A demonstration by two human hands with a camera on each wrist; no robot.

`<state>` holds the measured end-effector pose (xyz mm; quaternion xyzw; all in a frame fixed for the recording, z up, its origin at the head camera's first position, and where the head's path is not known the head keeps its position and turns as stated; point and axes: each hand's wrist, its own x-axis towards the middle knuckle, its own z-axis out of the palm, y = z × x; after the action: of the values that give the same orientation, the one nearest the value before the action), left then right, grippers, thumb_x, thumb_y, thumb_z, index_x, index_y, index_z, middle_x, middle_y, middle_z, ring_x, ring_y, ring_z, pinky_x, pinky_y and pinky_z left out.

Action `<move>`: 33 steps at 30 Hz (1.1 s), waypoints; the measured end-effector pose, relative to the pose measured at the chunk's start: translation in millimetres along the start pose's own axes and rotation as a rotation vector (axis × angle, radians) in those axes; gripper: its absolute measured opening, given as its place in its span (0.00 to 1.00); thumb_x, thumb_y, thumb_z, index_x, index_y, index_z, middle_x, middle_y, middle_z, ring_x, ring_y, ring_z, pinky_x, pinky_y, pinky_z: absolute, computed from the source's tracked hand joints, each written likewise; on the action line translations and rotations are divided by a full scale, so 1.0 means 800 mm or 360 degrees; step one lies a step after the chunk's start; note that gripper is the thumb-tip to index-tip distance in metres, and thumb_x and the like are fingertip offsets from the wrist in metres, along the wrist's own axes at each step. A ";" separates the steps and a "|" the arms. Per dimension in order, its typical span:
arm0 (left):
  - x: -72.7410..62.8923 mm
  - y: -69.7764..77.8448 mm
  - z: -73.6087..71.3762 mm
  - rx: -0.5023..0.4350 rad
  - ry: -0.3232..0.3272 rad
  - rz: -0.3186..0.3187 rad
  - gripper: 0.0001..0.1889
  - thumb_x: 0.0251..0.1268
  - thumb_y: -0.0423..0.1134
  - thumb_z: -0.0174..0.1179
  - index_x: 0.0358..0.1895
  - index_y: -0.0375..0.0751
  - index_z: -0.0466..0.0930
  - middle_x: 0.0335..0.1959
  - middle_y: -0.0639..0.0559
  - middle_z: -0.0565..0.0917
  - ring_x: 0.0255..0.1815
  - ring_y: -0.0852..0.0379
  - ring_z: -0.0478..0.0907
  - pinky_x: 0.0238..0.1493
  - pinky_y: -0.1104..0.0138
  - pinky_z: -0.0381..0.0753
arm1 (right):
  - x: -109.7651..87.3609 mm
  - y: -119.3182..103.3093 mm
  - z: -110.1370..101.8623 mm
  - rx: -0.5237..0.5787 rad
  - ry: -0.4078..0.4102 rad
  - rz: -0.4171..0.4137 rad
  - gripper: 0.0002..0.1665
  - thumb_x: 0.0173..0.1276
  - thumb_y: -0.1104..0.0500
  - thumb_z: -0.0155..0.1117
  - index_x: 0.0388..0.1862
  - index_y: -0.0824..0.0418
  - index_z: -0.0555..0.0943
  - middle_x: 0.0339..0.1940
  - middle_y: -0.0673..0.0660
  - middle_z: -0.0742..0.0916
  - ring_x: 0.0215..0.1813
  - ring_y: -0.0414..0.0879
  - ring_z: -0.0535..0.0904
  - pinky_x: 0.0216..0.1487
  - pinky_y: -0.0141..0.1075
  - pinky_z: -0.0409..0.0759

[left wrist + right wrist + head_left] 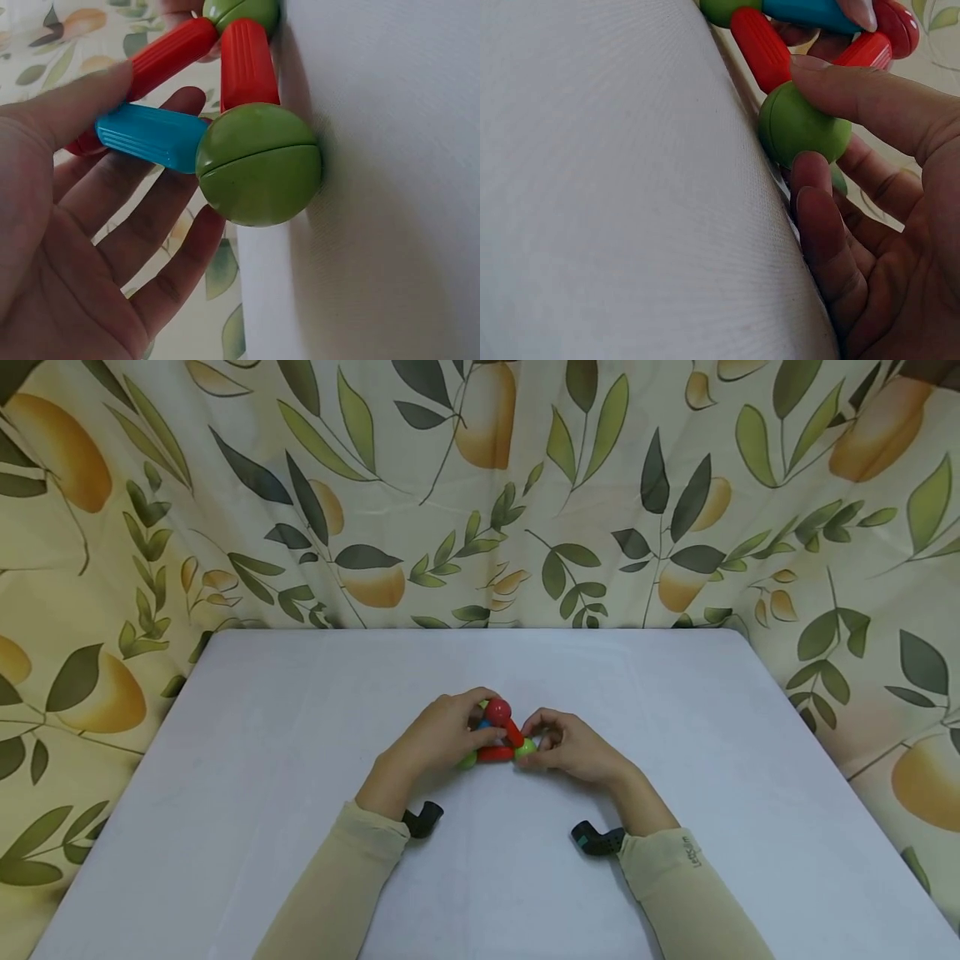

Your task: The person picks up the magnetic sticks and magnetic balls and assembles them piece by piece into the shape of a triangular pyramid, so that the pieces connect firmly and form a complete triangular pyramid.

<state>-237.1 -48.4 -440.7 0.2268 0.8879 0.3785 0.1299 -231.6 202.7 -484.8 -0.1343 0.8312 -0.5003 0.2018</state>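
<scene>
A small triangle of coloured toy rods and balls stands on the white table, between both hands. Its red ball (498, 711) is the top corner, where my left hand (442, 735) grips the toy with thumb and fingers. A blue rod (150, 135) runs from there to the left green ball (259, 165), low against the tabletop. One red rod (495, 753) lies along the bottom, and a second red rod (513, 732) slants up to the red ball. My right hand (572, 745) pinches the right green ball (802, 124) between thumb and fingers.
The white tabletop (300, 860) spreads around the hands. A curtain (420, 527) printed with leaves and fruit hangs behind its far edge. Black wrist devices (597, 838) stick out near both sleeve cuffs.
</scene>
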 end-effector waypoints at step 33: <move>-0.003 -0.004 -0.004 0.0044 -0.0073 -0.0001 0.26 0.66 0.48 0.72 0.67 0.60 0.77 0.45 0.57 0.89 0.43 0.59 0.82 0.49 0.60 0.80 | -0.004 -0.001 0.000 -0.0017 -0.0034 -0.0021 0.24 0.57 0.55 0.83 0.48 0.58 0.80 0.27 0.55 0.81 0.31 0.46 0.76 0.36 0.35 0.74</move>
<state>-237.1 -53.9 -440.4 0.2371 0.8899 0.3608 0.1472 -228.8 203.6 -483.8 -0.1463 0.8307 -0.4958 0.2066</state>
